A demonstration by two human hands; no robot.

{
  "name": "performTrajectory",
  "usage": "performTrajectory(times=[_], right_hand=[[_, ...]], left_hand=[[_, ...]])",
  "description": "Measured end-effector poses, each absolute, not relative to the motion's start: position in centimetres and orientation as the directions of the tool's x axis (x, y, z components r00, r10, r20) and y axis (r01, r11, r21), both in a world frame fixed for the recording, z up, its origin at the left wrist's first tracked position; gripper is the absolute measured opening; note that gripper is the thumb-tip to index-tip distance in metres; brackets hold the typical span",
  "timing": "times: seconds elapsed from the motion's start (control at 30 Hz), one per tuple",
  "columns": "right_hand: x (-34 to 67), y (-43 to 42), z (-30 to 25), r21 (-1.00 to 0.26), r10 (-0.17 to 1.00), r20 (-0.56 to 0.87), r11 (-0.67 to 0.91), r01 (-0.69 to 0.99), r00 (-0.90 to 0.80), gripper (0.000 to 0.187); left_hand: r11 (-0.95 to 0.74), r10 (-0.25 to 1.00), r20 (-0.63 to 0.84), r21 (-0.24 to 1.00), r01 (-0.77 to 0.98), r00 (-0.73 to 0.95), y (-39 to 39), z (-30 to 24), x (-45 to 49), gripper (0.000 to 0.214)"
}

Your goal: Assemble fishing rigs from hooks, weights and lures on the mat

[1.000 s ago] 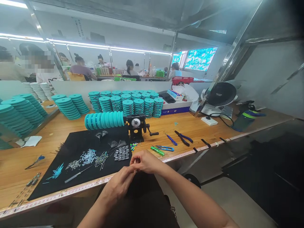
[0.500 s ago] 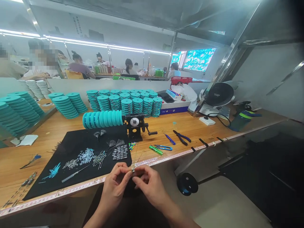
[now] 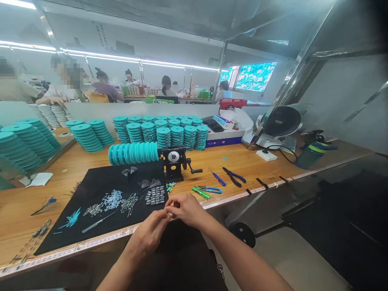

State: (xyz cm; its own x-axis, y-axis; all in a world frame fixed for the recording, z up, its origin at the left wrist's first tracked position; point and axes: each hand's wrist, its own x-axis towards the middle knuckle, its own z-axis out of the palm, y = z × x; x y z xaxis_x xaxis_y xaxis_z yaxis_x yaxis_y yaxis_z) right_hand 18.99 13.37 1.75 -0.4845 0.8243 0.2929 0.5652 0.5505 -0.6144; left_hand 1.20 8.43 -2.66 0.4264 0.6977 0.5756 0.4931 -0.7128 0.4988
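Observation:
My left hand is closed in a pinch at the table's front edge, its fingertips meeting those of my right hand. The right one is closed too and reaches slightly over the edge. What lies between the fingertips is too small and covered to make out. Just behind them, on a black mat, sit rows of grey cylindrical weights and a pile of small metal fittings. Small coloured beads lie beside the mat. Farther back stands a black hand-cranked winder with a row of turquoise spools on its shaft.
To the right lie a green tube, blue snips, a blue pen-like tool and pliers. Stacked turquoise spools line the back. A fan and a bottle stand at far right. People sit beyond the partition.
My right hand has moved up and forward onto the table edge, its forearm now stretching farther across. My left hand has turned, with its fingers more curled over. The view has shifted slightly.

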Motion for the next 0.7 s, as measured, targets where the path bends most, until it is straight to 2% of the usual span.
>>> performTrajectory(times=[0.1, 0.17, 0.27, 0.33, 0.4, 0.43, 0.5, 0.57, 0.63, 0.7], right_hand=[[18.5, 14.5, 2.3, -0.601, 0.808, 0.268, 0.566, 0.565, -0.524, 0.010], [18.3, 14.0, 2.8, -0.591, 0.829, 0.304, 0.551, 0.589, -0.470, 0.010], [18.6, 11.4, 3.3, -0.605, 0.867, 0.418, 0.488, 0.629, -0.271, 0.010], [19.0, 9.2, 3.2, -0.672, 0.870, 0.484, 0.440, 0.596, -0.096, 0.016], [19.4, 7.4, 2.7, -0.774, 0.900, 0.436, 0.367, 0.516, 0.014, 0.017], [19.5, 6.7, 2.2, -0.828, 0.931, 0.365, 0.315, 0.463, 0.019, 0.013], [19.4, 5.7, 1.0, -0.908, 0.978, 0.191, 0.208, 0.364, -0.082, 0.009], [19.3, 5.3, -0.3, -0.926, 0.970, 0.128, 0.191, 0.326, -0.206, 0.009], [19.2, 5.1, -1.1, -0.850, 0.935, 0.246, 0.335, 0.407, -0.256, 0.010], [19.3, 5.1, -1.3, -0.661, 0.848, 0.445, 0.529, 0.533, -0.289, 0.019]], left_hand=[[-0.710, 0.703, 0.563, 0.526, 0.468, 0.433, 8.6, -2.6, 1.6, 0.022], [-0.668, 0.742, 0.561, 0.563, 0.487, 0.368, 8.3, -2.7, 2.1, 0.016], [-0.526, 0.847, 0.487, 0.705, 0.476, 0.214, 7.5, -2.7, 2.6, 0.012], [-0.387, 0.921, 0.374, 0.851, 0.355, 0.106, 7.1, -2.6, 2.7, 0.013], [-0.286, 0.958, 0.282, 0.933, 0.217, 0.049, 6.8, -2.6, 2.8, 0.015], [-0.271, 0.962, 0.269, 0.945, 0.180, 0.040, 6.7, -2.6, 2.8, 0.016], [-0.270, 0.963, 0.267, 0.950, 0.158, 0.039, 6.7, -2.7, 3.0, 0.019], [-0.268, 0.963, 0.266, 0.953, 0.144, 0.037, 6.7, -2.8, 3.1, 0.020], [-0.267, 0.964, 0.265, 0.953, 0.143, 0.031, 6.6, -2.8, 3.2, 0.020], [-0.279, 0.960, 0.279, 0.943, 0.179, 0.029, 6.5, -2.9, 3.1, 0.016]])
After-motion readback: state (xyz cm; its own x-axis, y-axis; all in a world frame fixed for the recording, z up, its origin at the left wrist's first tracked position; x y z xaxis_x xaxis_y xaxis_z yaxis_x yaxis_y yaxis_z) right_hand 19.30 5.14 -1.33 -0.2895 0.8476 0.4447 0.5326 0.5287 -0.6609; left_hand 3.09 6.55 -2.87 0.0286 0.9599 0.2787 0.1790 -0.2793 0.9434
